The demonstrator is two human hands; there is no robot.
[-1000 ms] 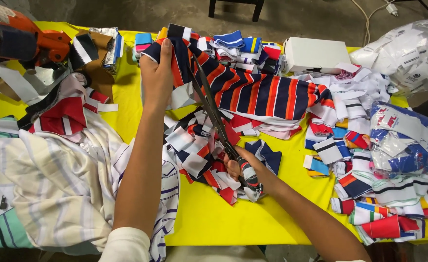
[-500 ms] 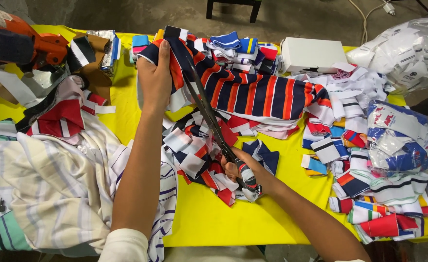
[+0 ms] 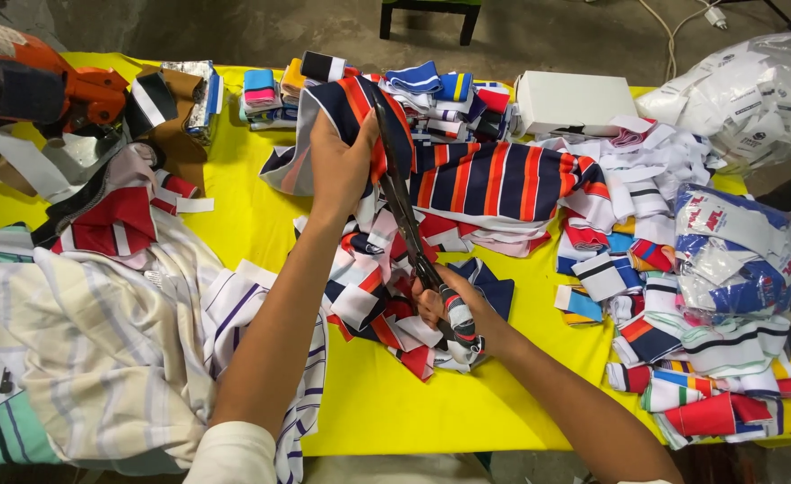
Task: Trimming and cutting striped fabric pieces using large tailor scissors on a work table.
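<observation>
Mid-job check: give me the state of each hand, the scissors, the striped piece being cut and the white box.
left hand: gripping the striped fabric, holding it raised.
right hand: closed on the scissors' handles.
scissors: blades laid along the fabric, pointing away.
striped fabric: partly lifted, rest on the yellow table.
white box: shut.

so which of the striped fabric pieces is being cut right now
The navy piece with orange-red stripes, held up by the left hand against the scissors; the others lie untouched.

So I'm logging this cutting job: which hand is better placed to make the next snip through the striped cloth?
Right. The right hand already grips the scissors' wrapped handles, blades lying along the striped cloth. The left hand is busy pinching the cloth's edge up taut.
</observation>
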